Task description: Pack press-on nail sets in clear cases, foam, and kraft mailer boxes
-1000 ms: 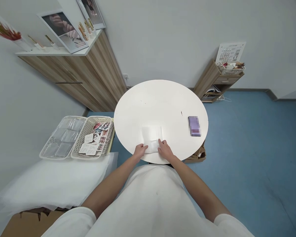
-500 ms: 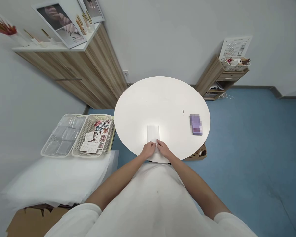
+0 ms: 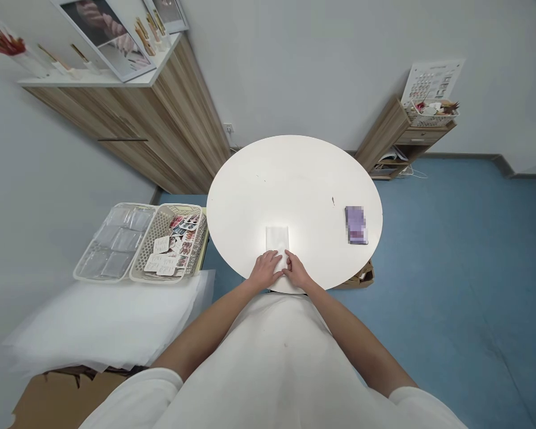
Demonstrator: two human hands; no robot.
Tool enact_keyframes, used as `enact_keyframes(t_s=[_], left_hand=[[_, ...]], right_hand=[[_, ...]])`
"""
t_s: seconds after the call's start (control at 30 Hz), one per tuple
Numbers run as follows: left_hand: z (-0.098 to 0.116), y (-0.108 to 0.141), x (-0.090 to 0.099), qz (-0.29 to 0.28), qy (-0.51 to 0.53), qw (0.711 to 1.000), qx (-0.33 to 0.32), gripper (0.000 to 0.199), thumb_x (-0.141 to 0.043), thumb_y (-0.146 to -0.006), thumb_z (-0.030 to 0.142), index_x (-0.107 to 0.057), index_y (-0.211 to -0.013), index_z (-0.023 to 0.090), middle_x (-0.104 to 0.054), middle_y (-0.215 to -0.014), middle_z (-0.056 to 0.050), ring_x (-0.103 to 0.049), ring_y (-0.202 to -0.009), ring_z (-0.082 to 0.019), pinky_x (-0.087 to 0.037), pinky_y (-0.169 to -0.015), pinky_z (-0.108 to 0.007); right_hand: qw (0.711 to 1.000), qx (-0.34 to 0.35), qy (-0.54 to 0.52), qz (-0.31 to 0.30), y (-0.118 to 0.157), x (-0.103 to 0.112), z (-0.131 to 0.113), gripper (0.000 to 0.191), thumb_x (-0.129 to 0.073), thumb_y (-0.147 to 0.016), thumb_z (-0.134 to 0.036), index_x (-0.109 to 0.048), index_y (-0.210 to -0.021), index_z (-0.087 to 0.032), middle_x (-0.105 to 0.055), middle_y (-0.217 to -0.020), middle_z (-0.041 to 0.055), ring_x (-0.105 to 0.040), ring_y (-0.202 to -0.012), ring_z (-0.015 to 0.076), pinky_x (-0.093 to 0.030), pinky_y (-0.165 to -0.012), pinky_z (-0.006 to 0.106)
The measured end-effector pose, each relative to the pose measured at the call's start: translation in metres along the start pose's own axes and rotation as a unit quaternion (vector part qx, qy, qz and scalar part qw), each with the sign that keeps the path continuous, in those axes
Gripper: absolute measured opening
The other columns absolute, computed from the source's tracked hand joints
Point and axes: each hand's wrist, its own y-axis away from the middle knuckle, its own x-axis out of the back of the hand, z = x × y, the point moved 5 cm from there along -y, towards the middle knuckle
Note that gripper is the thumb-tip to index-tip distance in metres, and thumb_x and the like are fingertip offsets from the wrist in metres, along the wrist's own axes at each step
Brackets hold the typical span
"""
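Note:
A small white flat pouch lies near the front edge of the round white table. My left hand rests on the pouch's lower left part, its fingers stretched out and apart. At the lower right edge of the pouch, my right hand has its fingers curled, with thumb and forefinger pinched on the edge. The hands cover the pouch's near end, and its contents cannot be made out.
On the table's right lies a blurred purple, phone-shaped item. To the left, a basket of printed cards stands beside a basket of clear packets, above white sheeting. A wooden cabinet and a small shelf unit flank the table.
My left hand has gone from a closed grip to lying on the pouch with fingers spread. My right hand stays at the pouch's near right edge. The view has shifted slightly.

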Motion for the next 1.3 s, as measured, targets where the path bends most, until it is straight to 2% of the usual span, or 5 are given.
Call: enact_keyframes(t_s=[0.2, 0.53, 0.77, 0.9, 1.3], left_hand=[[-0.002, -0.003, 0.0, -0.033, 0.029, 0.999, 0.019, 0.052, -0.056, -0.071, 0.03, -0.043, -0.121, 0.025, -0.039, -0.132, -0.005, -0.025, -0.127, -0.025, -0.019, -0.103, -0.039], [-0.005, -0.004, 0.01, -0.037, 0.169, 0.983, 0.058, 0.047, -0.062, -0.062, 0.033, -0.052, -0.106, 0.021, -0.058, -0.105, -0.007, -0.052, -0.099, -0.025, -0.038, -0.085, -0.034], [-0.02, 0.008, 0.007, -0.02, 0.354, 0.933, 0.06, 0.039, -0.059, -0.068, 0.041, -0.057, -0.101, 0.02, -0.061, -0.104, -0.006, -0.055, -0.096, -0.021, -0.042, -0.082, -0.029], [-0.033, 0.001, 0.002, 0.03, 0.375, 0.92, 0.112, 0.032, -0.061, -0.067, 0.032, -0.057, -0.096, 0.018, -0.063, -0.097, -0.006, -0.058, -0.091, -0.019, -0.045, -0.08, -0.029], [-0.04, -0.013, -0.003, 0.082, 0.278, 0.92, 0.263, 0.026, -0.052, -0.076, 0.03, -0.05, -0.1, 0.019, -0.063, -0.088, -0.005, -0.058, -0.084, -0.018, -0.042, -0.073, -0.028]], right_hand=[[0.967, 0.125, 0.215, -0.05, 0.01, 0.01, -0.023, 0.077, -0.057, -0.068, -0.025, -0.019, -0.135, -0.02, -0.02, -0.138, 0.0117, -0.024, -0.122, 0.027, -0.031, -0.093, 0.042], [0.944, 0.144, 0.27, -0.124, 0.015, 0.012, -0.034, 0.061, -0.058, -0.065, -0.024, -0.039, -0.121, -0.012, -0.047, -0.116, 0.0131, -0.046, -0.1, 0.0231, -0.037, -0.084, 0.035], [0.985, 0.004, 0.107, -0.135, 0.009, 0.031, -0.032, 0.02, -0.049, -0.074, -0.034, -0.057, -0.083, -0.018, -0.057, -0.089, 0.0042, -0.052, -0.077, 0.017, -0.04, -0.069, 0.028], [0.988, -0.078, 0.055, -0.123, -0.006, 0.038, -0.029, 0.036, -0.035, -0.081, -0.047, -0.053, -0.069, -0.019, -0.058, -0.073, 0.0026, -0.051, -0.065, 0.0154, -0.039, -0.06, 0.027], [0.982, -0.179, 0.054, -0.022, -0.027, 0.028, -0.012, 0.042, -0.029, -0.083, -0.048, -0.043, -0.105, -0.015, -0.057, -0.098, 0.0105, -0.055, -0.084, 0.02, -0.041, -0.069, 0.029]])
